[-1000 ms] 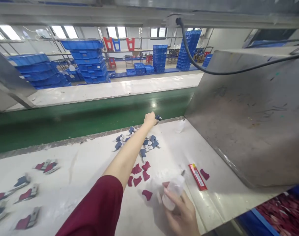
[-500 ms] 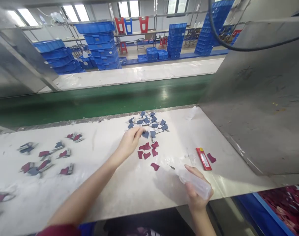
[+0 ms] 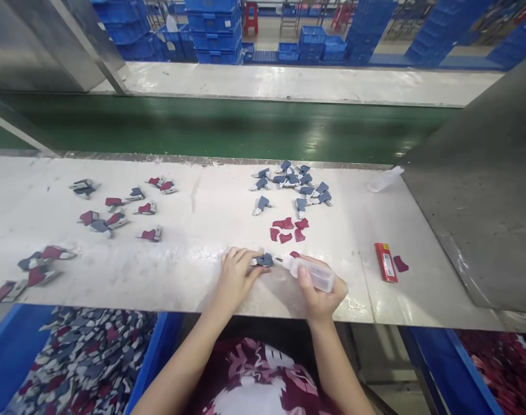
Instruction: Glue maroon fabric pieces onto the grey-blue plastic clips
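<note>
My left hand [image 3: 237, 275] pinches a small blue-and-white plastic part [image 3: 263, 260] just above the white table [image 3: 194, 288]. In my right hand [image 3: 322, 294] is a translucent squeeze bottle [image 3: 317, 275], lying nearly level, its thin needle tip pointing left at the blue part; whether it touches cannot be made out. Beyond the hands lie several loose maroon pieces [image 3: 285, 237], and one more maroon piece [image 3: 294, 254] is partly hidden behind the bottle. Farther back sits a cluster of blue-and-white parts [image 3: 292, 179].
Parts with maroon and blue faces [image 3: 115, 219] are spread at the left. On the right lie a red-and-yellow box [image 3: 386, 263], a maroon piece [image 3: 401, 264] and a clear bottle [image 3: 384, 180]. A metal panel [image 3: 483, 190] bounds the right side. Filled blue bins [image 3: 153, 357] stand below the front edge.
My left hand has come back from the blue cluster with one blue part. The bottle in my right hand has moved left to it and turned more level. The view has tilted down.
</note>
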`<state>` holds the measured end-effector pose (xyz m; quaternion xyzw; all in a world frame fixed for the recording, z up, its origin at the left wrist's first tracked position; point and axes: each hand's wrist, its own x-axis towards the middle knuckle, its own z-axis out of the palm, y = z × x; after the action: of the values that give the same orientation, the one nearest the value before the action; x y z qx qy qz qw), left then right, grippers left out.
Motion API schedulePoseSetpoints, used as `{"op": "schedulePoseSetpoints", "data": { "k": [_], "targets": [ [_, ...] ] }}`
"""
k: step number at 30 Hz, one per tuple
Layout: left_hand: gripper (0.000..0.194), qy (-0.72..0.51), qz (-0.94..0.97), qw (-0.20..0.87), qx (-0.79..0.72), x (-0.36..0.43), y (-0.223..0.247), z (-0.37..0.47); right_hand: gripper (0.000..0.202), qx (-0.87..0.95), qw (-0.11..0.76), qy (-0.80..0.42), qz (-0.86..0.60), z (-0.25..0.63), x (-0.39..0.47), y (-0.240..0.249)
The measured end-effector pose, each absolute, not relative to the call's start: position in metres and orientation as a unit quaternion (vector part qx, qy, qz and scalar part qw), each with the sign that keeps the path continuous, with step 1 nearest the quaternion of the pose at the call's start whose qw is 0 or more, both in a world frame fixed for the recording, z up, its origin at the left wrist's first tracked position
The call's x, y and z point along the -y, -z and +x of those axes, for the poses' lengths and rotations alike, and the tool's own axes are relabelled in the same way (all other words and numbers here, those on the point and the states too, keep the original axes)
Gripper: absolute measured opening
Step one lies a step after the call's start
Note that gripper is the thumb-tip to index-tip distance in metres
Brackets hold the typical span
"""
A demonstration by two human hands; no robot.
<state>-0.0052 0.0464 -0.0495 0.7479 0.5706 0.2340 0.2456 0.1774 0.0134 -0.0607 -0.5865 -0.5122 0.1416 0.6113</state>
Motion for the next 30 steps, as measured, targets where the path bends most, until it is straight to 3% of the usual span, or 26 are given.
{"op": "schedulePoseSetpoints", "data": {
  "k": [11,30],
  "targets": [
    [0.011,-0.252,0.744,0.249,-0.567,-0.0469,0.0516,-0.0043,0.019,0.553,0.56,-0.138,-0.601,0.1718,-0.0194,0.0551],
    [0.019,-0.252,0.735,0.261,-0.573,-0.0478,0.0503,-0.0035,0.018,0.501,0.584,-0.163,-0.617,0.1733,-0.012,0.0621]
  ]
}}
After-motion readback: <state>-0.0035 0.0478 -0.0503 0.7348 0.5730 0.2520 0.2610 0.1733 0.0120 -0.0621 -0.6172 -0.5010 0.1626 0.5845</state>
